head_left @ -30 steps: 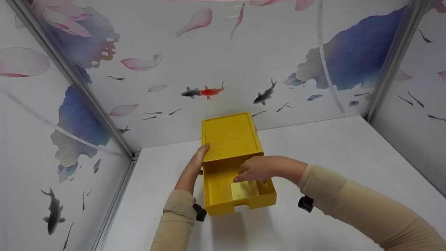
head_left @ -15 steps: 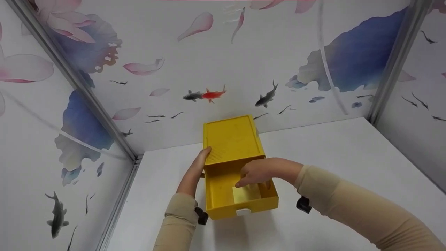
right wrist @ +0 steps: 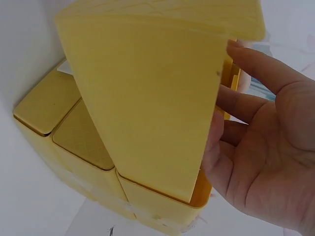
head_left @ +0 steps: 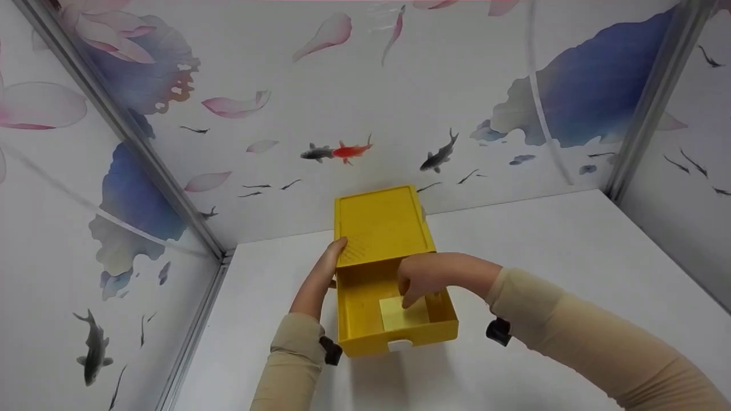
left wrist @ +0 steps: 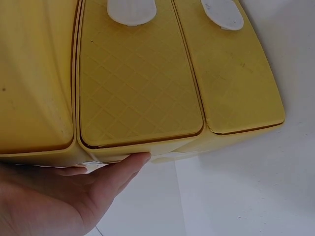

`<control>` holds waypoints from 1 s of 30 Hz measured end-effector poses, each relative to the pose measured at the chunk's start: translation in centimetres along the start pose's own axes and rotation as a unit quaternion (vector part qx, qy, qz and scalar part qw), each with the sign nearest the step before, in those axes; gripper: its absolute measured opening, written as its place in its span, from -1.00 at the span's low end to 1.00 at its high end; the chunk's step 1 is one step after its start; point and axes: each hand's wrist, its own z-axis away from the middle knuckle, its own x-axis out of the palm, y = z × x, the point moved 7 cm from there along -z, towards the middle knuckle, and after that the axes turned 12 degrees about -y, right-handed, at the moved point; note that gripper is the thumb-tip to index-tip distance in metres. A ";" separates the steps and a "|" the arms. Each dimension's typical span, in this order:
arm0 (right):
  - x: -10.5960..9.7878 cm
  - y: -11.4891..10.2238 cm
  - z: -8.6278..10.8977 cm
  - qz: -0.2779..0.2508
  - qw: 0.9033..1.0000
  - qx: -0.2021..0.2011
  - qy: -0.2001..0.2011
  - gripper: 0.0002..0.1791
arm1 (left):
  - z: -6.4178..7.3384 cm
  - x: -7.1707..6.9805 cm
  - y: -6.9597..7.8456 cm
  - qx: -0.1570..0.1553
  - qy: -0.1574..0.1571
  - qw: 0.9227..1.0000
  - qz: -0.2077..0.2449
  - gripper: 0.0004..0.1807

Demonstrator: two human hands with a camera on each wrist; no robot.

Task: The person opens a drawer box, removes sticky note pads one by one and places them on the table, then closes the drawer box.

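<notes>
A yellow drawer cabinet (head_left: 380,225) stands on the white table against the back wall. Its top drawer (head_left: 365,346), with a white pull tab, is drawn out toward me. A pale yellow square like a sticky note pad (head_left: 394,319) lies in the drawer's front right part. My left hand (head_left: 315,279) rests along the cabinet's left side, thumb at the top edge, fingers nearly straight against the wall in the left wrist view. My right hand (head_left: 437,273) reaches over the drawer's right wall, one fingertip overlapping the pale square. In the right wrist view, the drawer wall hides its fingertips.
Two lower drawers, one of them the middle drawer (left wrist: 142,88), are pushed in below. White table (head_left: 542,274) extends on both sides. A printed wall (head_left: 365,97) with fish and petals rises behind, and metal posts (head_left: 645,108) stand at the corners.
My right hand's fingertip has shifted right and forward over the pale square, showing more of the square's left part. My left hand and the cabinet stay in place; the head view shifts slightly.
</notes>
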 end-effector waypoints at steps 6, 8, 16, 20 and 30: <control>0.5 -0.6 0.5 0.051 0.999 -0.007 -0.006 -0.73 | 0.1 -0.1 0.1 0.003 -0.002 1.000 -0.004 -0.14; 0.8 -0.6 0.6 0.055 0.998 -0.005 -0.018 -0.71 | 0.1 -0.2 0.1 0.003 -0.001 1.000 -0.004 -0.14; 1.5 -0.7 0.8 0.059 0.998 0.002 -0.033 -0.67 | 0.3 -0.3 0.1 -0.006 0.000 1.000 0.008 -0.13; 1.4 -0.9 1.3 0.061 0.998 -0.013 -0.015 -0.70 | 0.3 -0.4 0.1 0.000 -0.001 1.000 0.009 -0.14; 0.7 -0.6 4.8 0.025 0.995 -0.016 0.093 -0.72 | 0.0 -0.1 0.0 0.003 0.000 1.000 0.006 -0.15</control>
